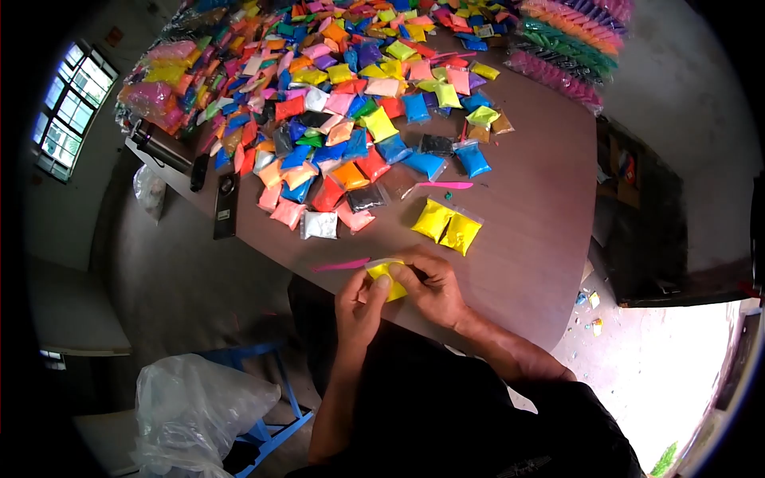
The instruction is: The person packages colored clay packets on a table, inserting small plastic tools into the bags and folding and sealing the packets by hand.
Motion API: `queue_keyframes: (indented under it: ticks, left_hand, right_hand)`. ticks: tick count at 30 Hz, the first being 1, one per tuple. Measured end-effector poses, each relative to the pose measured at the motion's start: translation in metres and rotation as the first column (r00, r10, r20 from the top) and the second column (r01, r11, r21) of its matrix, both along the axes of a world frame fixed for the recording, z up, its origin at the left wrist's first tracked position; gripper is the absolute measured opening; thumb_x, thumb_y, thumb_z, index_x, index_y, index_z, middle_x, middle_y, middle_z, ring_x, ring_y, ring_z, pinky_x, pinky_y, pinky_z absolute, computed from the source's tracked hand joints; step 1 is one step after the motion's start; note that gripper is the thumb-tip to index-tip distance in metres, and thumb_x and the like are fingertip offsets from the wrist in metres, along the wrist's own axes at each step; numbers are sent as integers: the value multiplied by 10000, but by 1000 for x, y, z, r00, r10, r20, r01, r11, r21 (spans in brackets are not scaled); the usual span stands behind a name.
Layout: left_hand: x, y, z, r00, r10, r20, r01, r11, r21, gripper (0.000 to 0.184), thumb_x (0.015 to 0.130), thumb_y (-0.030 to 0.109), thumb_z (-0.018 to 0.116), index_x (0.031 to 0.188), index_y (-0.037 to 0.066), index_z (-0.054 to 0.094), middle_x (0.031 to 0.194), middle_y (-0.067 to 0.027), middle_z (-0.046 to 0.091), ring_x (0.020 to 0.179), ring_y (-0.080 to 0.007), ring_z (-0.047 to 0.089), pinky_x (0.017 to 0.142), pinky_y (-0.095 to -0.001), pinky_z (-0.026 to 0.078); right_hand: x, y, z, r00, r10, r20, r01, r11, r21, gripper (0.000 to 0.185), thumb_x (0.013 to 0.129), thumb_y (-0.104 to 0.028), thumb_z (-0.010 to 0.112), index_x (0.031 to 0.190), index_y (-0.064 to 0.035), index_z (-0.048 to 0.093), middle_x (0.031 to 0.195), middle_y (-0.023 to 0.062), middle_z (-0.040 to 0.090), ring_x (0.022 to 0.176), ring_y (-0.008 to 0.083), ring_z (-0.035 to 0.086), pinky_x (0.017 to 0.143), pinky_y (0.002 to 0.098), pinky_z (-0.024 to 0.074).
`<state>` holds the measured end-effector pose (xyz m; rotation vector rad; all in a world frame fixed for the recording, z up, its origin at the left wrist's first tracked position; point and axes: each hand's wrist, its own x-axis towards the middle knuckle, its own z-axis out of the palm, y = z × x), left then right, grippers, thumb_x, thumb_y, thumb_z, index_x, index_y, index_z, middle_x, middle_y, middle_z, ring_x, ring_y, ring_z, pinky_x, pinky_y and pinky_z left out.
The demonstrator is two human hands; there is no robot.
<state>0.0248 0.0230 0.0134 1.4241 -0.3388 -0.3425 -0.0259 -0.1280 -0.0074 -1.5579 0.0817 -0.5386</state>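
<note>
Both my hands grip one small yellow packet (pixel 394 290) in clear plastic, just over the table's near edge. My left hand (pixel 360 309) pinches its left side, thumb on the front. My right hand (pixel 434 288) is closed on its upper right part, thumb pressed on the front and fingers curled behind. Right behind my left hand lies a pink plastic tool (pixel 341 264), flat and slim. Two yellow packets (pixel 446 226) lie side by side beyond my right hand. A second pink tool (pixel 445 185) rests farther back, a small dark green bit (pixel 449 196) beside it.
A wide heap of colourful packets (pixel 319 119) covers the far and left parts of the brown table (pixel 526 215). Bundled packets (pixel 566 48) are stacked at the back right. A dark flat device (pixel 226 205) sits at the left edge. A plastic bag (pixel 195 406) covers a blue stool (pixel 275 430).
</note>
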Motion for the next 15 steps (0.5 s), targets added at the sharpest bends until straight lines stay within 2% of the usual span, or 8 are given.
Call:
queue_keyframes:
  ticks: [1, 2, 5, 6, 10, 13, 14, 15]
  left_hand:
    - [2, 2, -3, 999, -35, 39, 32, 996, 86, 194, 1063, 131, 663, 1160, -35, 691, 965, 12, 663, 917, -59, 597, 801, -212, 482]
    - [1, -2, -6, 999, -35, -23, 34, 998, -45, 194, 1067, 113, 653, 1174, -45, 689, 974, 15, 667, 901, -53, 598, 787, -213, 481]
    - [3, 4, -14, 999, -53, 4, 53, 998, -18, 192, 1070, 101, 643, 1183, -47, 691, 990, 10, 677, 885, -48, 601, 778, -211, 484]
    - [0, -3, -13, 1000, 19, -3, -20, 999, -41, 192, 1061, 157, 677, 1123, -22, 707, 898, 60, 614, 782, -10, 502, 714, -178, 414]
    - [2, -1, -15, 999, -34, -29, 31, 995, -90, 253, 1063, 164, 676, 1221, -31, 707, 970, 31, 665, 855, -34, 588, 768, -199, 482]
    - [5, 0, -11, 997, -81, 14, 81, 997, -2, 255, 1058, 160, 678, 1224, -34, 668, 1033, 2, 673, 920, -52, 608, 809, -206, 502]
    - [2, -2, -4, 995, -95, 31, 96, 994, -47, 264, 1054, 161, 681, 1226, -37, 647, 1046, -5, 657, 905, -44, 583, 778, -201, 485]
    - [1, -2, 0, 995, -99, 14, 100, 994, -45, 268, 1044, 170, 695, 1218, -32, 668, 975, 15, 639, 832, -33, 547, 722, -203, 464]
  right_hand:
    - [0, -1, -1, 1000, 0, -20, 1, 1000, 2, 181, 1006, -88, 729, 1151, 21, 739, 1047, 138, 711, 917, 253, 695, 815, 343, 556]
    - [-1, -1, -1, 999, -1, -41, 1, 1000, 3, 181, 1007, -83, 728, 1153, 23, 736, 1049, 134, 704, 912, 240, 694, 810, 337, 556]
    - [-3, -2, 7, 997, 17, -72, -21, 999, -46, 186, 1008, -73, 721, 1163, 29, 731, 1040, 121, 692, 906, 203, 690, 798, 313, 555]
    - [-4, -2, 12, 994, 21, -110, -28, 998, -60, 186, 1008, -61, 713, 1168, 34, 727, 1035, 112, 696, 908, 178, 689, 790, 297, 555]
    - [-3, 0, 7, 998, 22, -60, -23, 1000, -5, 171, 1006, -49, 712, 1155, 31, 730, 1051, 107, 713, 932, 172, 691, 808, 297, 557]
    - [-3, -2, 0, 999, -19, -46, 16, 998, -62, 150, 1015, -42, 699, 1145, 25, 734, 1064, 100, 717, 946, 173, 688, 829, 301, 553]
    - [-3, -1, 0, 999, -11, -51, 9, 999, -31, 135, 1022, -39, 689, 1133, 25, 735, 1065, 93, 717, 948, 171, 679, 842, 296, 543]
    - [-3, -1, 0, 999, 6, -37, -7, 999, -41, 135, 1022, -39, 689, 1133, 25, 735, 1065, 93, 717, 948, 171, 679, 842, 296, 543]
